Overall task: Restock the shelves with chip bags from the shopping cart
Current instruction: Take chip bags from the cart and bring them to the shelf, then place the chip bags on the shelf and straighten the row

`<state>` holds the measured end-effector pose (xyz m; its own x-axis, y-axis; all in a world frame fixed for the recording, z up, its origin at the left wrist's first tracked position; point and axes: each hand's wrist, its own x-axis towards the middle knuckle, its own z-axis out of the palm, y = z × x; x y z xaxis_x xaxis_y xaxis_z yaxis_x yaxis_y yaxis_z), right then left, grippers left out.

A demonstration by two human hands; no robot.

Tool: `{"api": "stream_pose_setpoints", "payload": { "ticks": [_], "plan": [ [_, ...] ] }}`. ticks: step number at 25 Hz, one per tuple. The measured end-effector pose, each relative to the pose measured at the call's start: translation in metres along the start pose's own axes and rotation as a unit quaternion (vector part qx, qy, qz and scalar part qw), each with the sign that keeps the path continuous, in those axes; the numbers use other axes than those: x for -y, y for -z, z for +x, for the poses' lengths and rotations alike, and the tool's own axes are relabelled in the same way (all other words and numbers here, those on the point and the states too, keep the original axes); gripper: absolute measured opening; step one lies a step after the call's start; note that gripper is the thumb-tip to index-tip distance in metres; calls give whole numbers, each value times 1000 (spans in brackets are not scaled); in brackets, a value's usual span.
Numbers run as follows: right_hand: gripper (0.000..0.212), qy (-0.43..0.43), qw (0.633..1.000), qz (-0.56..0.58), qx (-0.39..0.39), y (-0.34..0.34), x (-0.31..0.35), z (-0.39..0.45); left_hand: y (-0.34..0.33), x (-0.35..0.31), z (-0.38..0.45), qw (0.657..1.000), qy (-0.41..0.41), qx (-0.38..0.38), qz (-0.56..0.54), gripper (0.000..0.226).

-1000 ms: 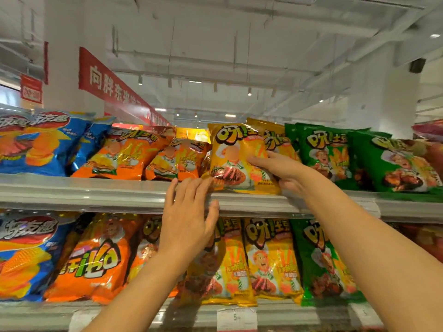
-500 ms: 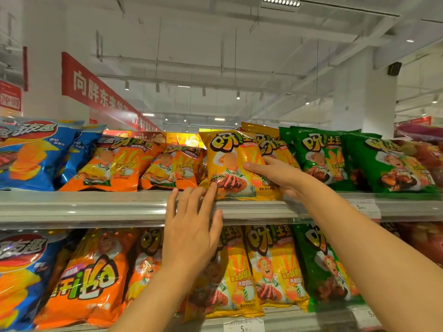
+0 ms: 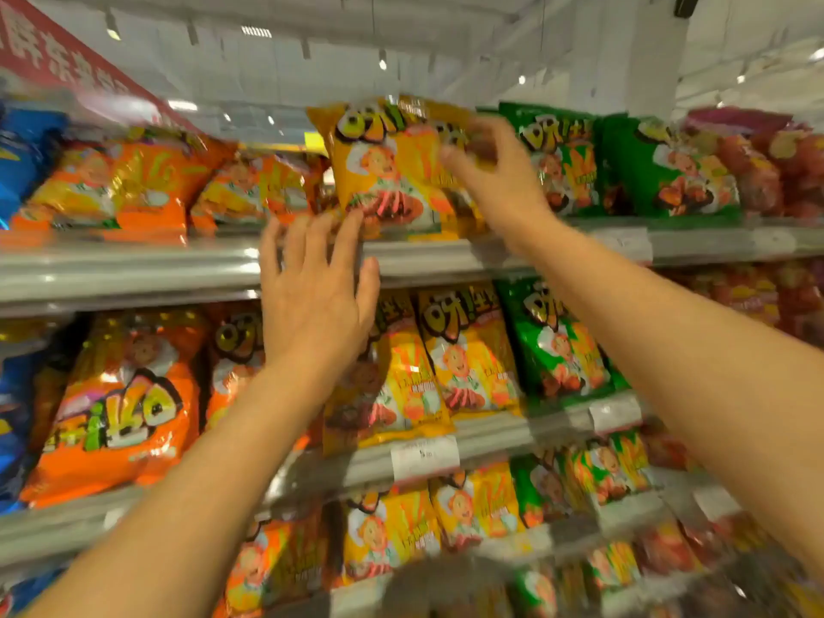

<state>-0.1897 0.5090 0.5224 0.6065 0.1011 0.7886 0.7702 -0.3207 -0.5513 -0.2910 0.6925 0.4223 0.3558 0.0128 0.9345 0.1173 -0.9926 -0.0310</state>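
Note:
A yellow chip bag [image 3: 383,171] stands upright on the top shelf [image 3: 133,269], between orange bags and green bags. My right hand [image 3: 495,180] grips its upper right edge, thumb on the front and fingers curled; the view is blurred there. My left hand [image 3: 312,296] is spread with straight fingers, its fingertips touching the bag's lower left corner at the shelf lip. Another yellow bag stands just behind it, mostly hidden. No shopping cart can be made out.
Orange bags [image 3: 125,189] lie to the left on the top shelf, green bags [image 3: 557,162] and red ones to the right. The shelf below holds orange [image 3: 116,408], yellow [image 3: 463,350] and green bags, with more rows under it. A price tag [image 3: 423,457] hangs on the lower rail.
My right hand slid from the bag's middle up to its upper right edge. My left hand rose to touch the bag's bottom. The camera tilted down, showing more lower shelves.

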Motion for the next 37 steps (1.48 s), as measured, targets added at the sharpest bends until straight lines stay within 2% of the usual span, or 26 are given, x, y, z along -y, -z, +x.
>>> {"api": "stream_pose_setpoints", "payload": {
  "ticks": [4,8,11,12,14,16,21,24,27,29,31,34,35,37],
  "plan": [
    [53,97,991,-86,-43,36,-14,-52,-2,-1,1,999,9,19,25,54],
    [50,92,993,-71,-13,78,-39,-109,3,-6,-5,1000,6,15,-8,58],
    [49,83,996,-43,-14,117,-68,-153,4,-62,-43,992,-68,-39,-99,52],
    [49,83,996,-37,-15,133,-82,-169,0,-93,-64,984,-104,-25,-140,50],
    [47,64,998,-21,-13,170,-115,-204,-13,-165,-113,962,-157,64,-215,49],
    [44,-7,1000,14,-18,215,-158,-246,-30,-241,-160,929,-179,168,-278,46],
    [44,-217,976,-5,6,321,-274,-361,-75,-374,-241,857,-163,354,-337,39],
    [42,-339,940,-27,-14,376,-334,-420,-105,-432,-276,803,-144,457,-355,49],
    [36,-440,894,-68,-49,415,-384,-470,-149,-484,-313,750,-159,537,-352,38],
    [36,-496,861,-109,-41,430,-414,-497,-182,-516,-337,708,-180,581,-360,37],
    [36,-568,814,-118,-15,436,-439,-519,-217,-547,-360,665,-180,633,-353,38],
    [19,-677,730,-94,12,422,-467,-544,-267,-587,-393,598,-152,711,-338,35],
    [20,-704,703,-100,17,413,-480,-555,-289,-604,-406,576,-155,731,-333,35],
    [41,-762,642,-80,26,387,-502,-575,-327,-632,-429,538,-160,767,-311,40]
  ]
}}
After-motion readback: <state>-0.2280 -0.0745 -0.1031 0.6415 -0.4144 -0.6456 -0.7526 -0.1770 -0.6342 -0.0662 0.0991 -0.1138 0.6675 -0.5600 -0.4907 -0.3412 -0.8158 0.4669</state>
